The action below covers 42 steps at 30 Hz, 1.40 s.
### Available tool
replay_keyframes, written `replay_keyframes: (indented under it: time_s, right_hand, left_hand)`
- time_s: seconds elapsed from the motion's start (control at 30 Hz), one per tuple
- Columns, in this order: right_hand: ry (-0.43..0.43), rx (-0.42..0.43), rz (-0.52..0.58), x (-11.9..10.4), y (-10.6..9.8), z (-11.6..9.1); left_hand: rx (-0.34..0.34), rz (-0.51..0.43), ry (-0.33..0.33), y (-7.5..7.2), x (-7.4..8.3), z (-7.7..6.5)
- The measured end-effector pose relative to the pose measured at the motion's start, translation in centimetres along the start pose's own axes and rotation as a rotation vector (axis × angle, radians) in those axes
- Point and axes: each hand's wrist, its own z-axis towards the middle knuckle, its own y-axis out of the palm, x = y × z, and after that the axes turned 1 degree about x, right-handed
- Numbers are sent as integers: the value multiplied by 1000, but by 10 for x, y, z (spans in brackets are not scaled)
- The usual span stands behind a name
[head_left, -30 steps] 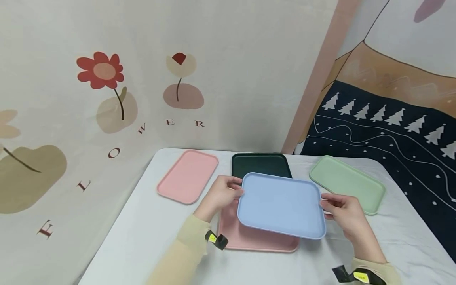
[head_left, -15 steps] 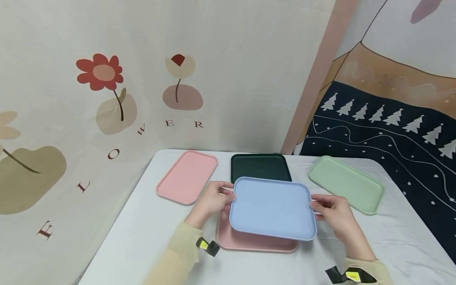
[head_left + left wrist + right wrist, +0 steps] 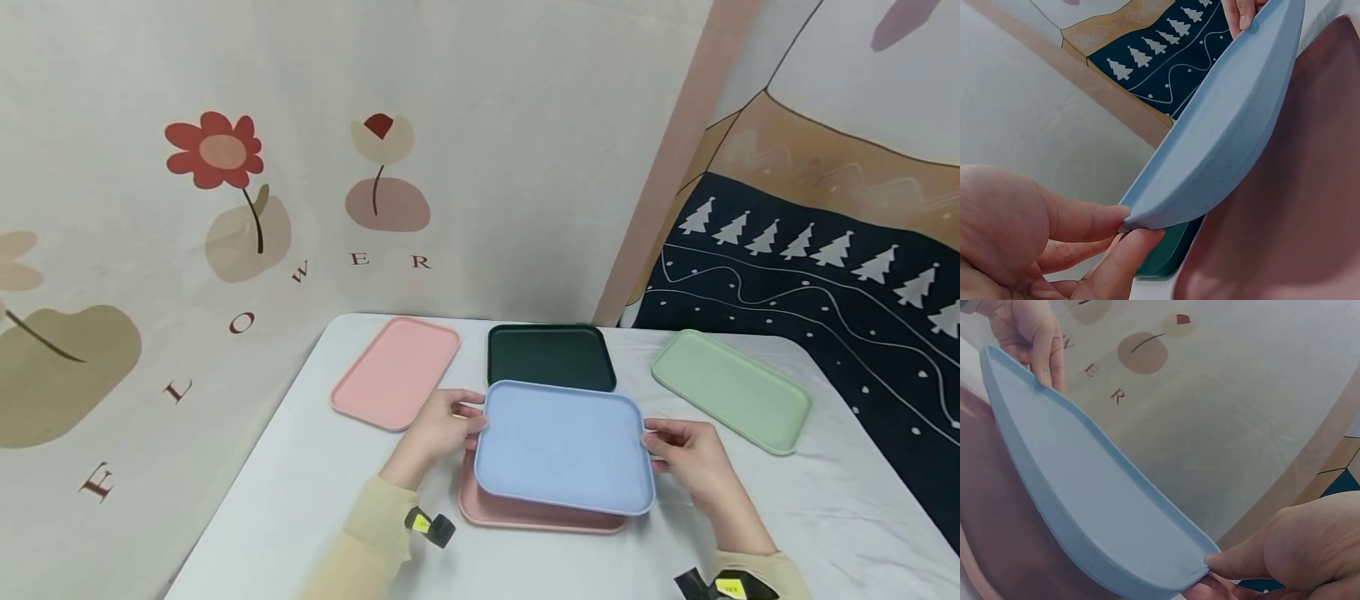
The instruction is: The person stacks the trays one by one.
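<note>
A light blue rectangular tray (image 3: 564, 448) is held up between both hands. My left hand (image 3: 442, 427) pinches its left short edge, thumb on the rim and fingers beneath, as the left wrist view shows. On the opposite short edge, my right hand (image 3: 692, 457) pinches the rim the same way. Below the blue tray lies a larger dusty pink tray (image 3: 540, 515) on the table, mostly covered by it in the head view. Both wrist views show a gap between the raised blue tray (image 3: 1097, 494) and the pink tray (image 3: 1285, 206).
A dark green tray (image 3: 551, 357) lies at the back middle of the white-covered table (image 3: 285, 508). A lighter pink tray (image 3: 396, 372) is at the back left, a pale green tray (image 3: 731, 390) at the right. Printed curtains (image 3: 480, 167) hang behind the table.
Both hands have carried the blue tray left and slightly toward the person, more squarely over the dusty pink tray. More of the dark green tray shows now. The other trays stay put.
</note>
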Motion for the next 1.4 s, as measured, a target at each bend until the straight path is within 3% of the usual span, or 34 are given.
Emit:
replay_keyframes:
  time_s: [1.4]
  right_hand:
    - [9, -41, 29, 5, 18, 4]
  left_hand:
    - [3, -106, -71, -7, -23, -13]
